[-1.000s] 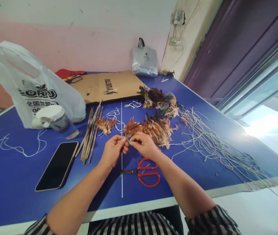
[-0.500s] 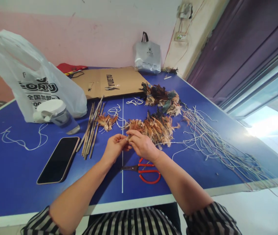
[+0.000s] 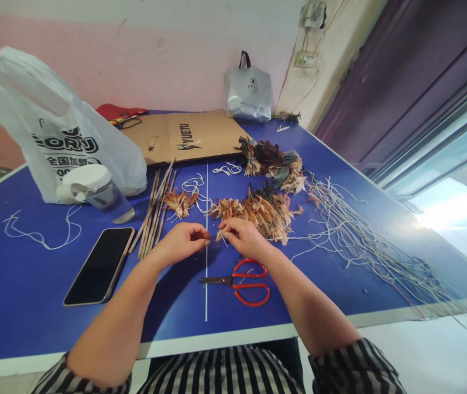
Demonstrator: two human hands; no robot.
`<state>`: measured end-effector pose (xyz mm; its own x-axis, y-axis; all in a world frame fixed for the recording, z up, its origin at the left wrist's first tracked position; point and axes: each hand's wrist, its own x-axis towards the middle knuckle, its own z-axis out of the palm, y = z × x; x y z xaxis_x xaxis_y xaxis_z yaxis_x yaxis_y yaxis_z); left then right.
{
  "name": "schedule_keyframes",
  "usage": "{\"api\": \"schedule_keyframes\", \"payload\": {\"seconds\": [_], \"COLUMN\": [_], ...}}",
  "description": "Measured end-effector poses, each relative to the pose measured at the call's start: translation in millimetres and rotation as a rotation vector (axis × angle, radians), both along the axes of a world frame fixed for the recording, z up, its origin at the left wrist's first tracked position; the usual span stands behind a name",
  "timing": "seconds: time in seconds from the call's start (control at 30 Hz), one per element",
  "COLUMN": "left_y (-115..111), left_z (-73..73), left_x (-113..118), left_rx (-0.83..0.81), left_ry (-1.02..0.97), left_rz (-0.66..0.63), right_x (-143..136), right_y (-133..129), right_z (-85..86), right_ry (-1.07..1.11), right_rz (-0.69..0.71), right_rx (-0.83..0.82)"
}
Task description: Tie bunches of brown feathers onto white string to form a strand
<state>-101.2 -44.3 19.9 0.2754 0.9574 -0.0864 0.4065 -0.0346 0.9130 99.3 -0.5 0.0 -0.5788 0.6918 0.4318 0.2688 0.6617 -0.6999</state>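
My left hand (image 3: pixel 184 241) is closed in a pinch; a thin dark sliver shows at its fingertips, too small to name. Facing it, a short way to the right, my right hand (image 3: pixel 244 236) pinches a small pale feather (image 3: pixel 220 235) with a white string end at it. White string runs from beside my right hand to a loose bundle of strings (image 3: pixel 352 246). Just beyond the hands lies a row of brown feathers (image 3: pixel 260 213). Red-handled scissors (image 3: pixel 235 280) rest on the table below them, blades pointing left.
On the blue table (image 3: pixel 167 317) are thin sticks (image 3: pixel 155 213), a small feather bunch (image 3: pixel 179 202), a phone (image 3: pixel 99 267), a lidded clear cup (image 3: pixel 108 200) and a white plastic bag (image 3: pixel 89 142). Behind are flat cardboard (image 3: pixel 200 134), darker feathers (image 3: pixel 272 158) and a silver bag (image 3: pixel 249 93).
My hands have drawn apart; the left one moved a little to the left, opening a gap where the small feather and string end now show.
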Motion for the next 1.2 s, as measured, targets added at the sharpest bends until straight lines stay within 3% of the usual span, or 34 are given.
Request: {"api": "schedule_keyframes", "payload": {"seconds": [0.1, 0.2, 0.5, 0.7, 0.83, 1.03, 1.2], "left_y": [-0.5, -4.4, -12.3, -12.4, -13.1, -9.1, 2.0], "left_z": [-1.0, 0.5, -1.1, -7.5, -11.1, -8.8, -12.2], "left_x": [4.1, 15.4, 29.4, 33.3, 36.3, 33.3, 23.7], "left_rx": [0.378, 0.573, 0.692, 0.775, 0.745, 0.561, 0.214], "left_ry": [0.256, 0.394, 0.641, 0.772, 0.716, 0.298, -0.011], "left_rz": [-0.021, -0.064, -0.19, -0.151, -0.127, -0.057, 0.122], "right_x": [-1.1, -0.8, -0.6, -0.3, -0.7, -0.6, 0.6], "right_y": [-0.7, -1.1, -1.4, 0.6, 0.5, -0.2, 0.1], "right_z": [0.4, 0.8, 1.3, -0.1, -1.9, -3.0, -2.4], "right_ry": [-0.006, -0.018, -0.089, -0.101, -0.111, -0.152, -0.087], "right_rz": [-0.009, 0.001, 0.046, 0.056, 0.064, 0.06, 0.07], "right_rx": [-0.021, -0.026, -0.055, -0.081, -0.094, -0.082, -0.181]}}
